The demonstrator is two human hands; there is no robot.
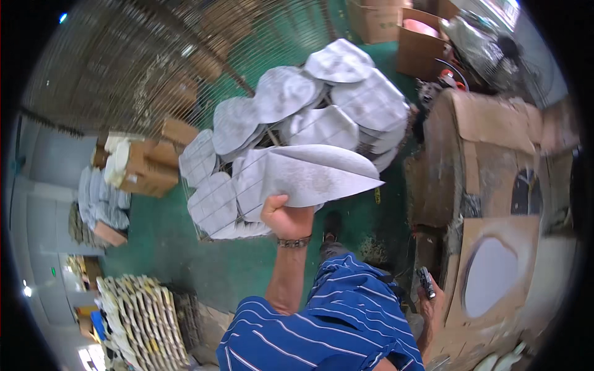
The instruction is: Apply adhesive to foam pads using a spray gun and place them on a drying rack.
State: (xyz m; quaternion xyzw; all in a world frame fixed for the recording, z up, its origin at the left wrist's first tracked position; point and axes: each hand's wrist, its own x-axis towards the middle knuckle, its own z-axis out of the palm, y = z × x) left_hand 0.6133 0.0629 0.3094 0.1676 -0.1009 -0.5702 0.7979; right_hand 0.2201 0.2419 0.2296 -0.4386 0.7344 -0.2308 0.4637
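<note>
My left hand is closed on the near edge of a grey-white sheet, its thumb on top. The sheet is bent over, one corner pointing right, and hangs above piles of similar rounded sheets on a wire rack. Low at the right, my right hand is wrapped round a small black and silver hand tool; its exact kind is hidden by the fingers and its small size. Beside that hand, a smooth white rounded pad lies on a cardboard-covered bench.
A large wire grid slants up at the upper left. Cardboard boxes stand on the green floor at left, with another box at the far right. Stacked cream pieces sit at lower left. A brown cardboard-covered hood rises on the right.
</note>
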